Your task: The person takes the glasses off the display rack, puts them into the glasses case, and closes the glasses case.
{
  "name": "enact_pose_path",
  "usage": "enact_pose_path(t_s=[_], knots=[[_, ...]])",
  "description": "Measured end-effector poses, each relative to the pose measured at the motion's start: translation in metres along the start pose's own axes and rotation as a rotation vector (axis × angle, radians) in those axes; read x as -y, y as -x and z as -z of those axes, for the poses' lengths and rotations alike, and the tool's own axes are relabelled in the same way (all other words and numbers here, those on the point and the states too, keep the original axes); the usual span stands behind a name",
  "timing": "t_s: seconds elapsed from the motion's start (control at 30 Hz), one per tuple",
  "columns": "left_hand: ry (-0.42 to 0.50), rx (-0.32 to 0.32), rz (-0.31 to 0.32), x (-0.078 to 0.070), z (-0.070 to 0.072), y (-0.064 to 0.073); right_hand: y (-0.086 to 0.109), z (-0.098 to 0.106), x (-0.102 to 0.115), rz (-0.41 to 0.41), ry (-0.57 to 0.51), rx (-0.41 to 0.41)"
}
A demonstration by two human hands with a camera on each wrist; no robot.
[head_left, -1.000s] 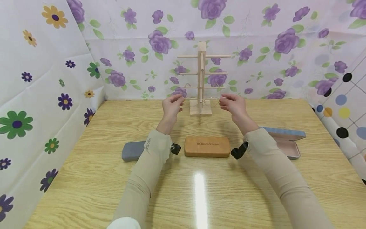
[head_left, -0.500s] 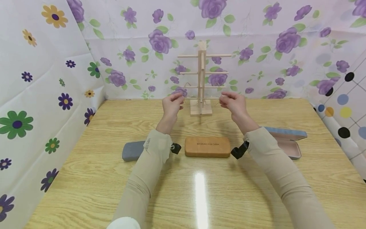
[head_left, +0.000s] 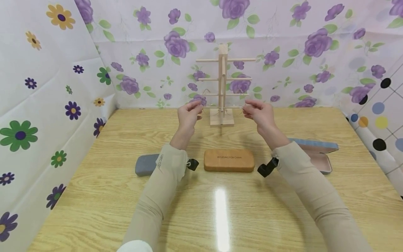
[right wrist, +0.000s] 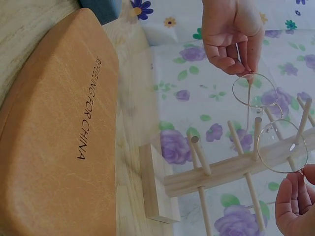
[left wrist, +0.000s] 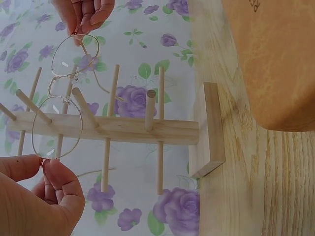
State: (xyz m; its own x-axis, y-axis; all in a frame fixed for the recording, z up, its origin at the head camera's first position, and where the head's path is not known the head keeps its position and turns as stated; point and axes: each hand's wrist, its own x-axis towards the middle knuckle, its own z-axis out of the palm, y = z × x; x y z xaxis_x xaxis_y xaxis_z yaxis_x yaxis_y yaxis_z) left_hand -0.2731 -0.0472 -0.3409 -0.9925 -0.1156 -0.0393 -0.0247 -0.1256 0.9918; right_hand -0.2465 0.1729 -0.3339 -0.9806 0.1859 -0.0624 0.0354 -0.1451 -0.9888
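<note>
A pair of thin gold-rimmed glasses (right wrist: 282,146) with clear round lenses is held up in front of a wooden peg stand (head_left: 223,73). My left hand (head_left: 190,117) pinches the frame at its left outer corner between thumb and fingertips. At the opposite corner my right hand (head_left: 260,116) pinches it the same way. The temples are unfolded and stretch back towards the stand, past its rods. In the left wrist view my left hand (left wrist: 44,194) is at the lower left and my right hand (left wrist: 84,17) at the top.
An orange-brown glasses case (head_left: 229,160) with printed lettering lies closed between my forearms. A grey-blue case (head_left: 146,165) lies partly behind my left sleeve. An opened case (head_left: 319,161) with a pink lining sits by my right forearm. Patterned cloth hangs behind the wooden table (head_left: 252,217).
Both hands keep their pinch on the glasses. They stay almost in place, with the right hand slightly higher, and the lenses look tilted a little differently. The cases and stand have not moved.
</note>
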Motion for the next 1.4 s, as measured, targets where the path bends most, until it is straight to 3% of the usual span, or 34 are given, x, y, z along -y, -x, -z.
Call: enact_pose_path(t_s=[1.0, 1.4], knots=[[0.064, 0.037, -0.039, -0.014, 0.008, 0.029, 0.030, 0.004, 0.011, 0.079, 0.001, 0.024], [0.103, 0.082, -0.062, -0.013, 0.013, 0.046, 0.049, 0.011, 0.010, 0.127, 0.009, 0.090]])
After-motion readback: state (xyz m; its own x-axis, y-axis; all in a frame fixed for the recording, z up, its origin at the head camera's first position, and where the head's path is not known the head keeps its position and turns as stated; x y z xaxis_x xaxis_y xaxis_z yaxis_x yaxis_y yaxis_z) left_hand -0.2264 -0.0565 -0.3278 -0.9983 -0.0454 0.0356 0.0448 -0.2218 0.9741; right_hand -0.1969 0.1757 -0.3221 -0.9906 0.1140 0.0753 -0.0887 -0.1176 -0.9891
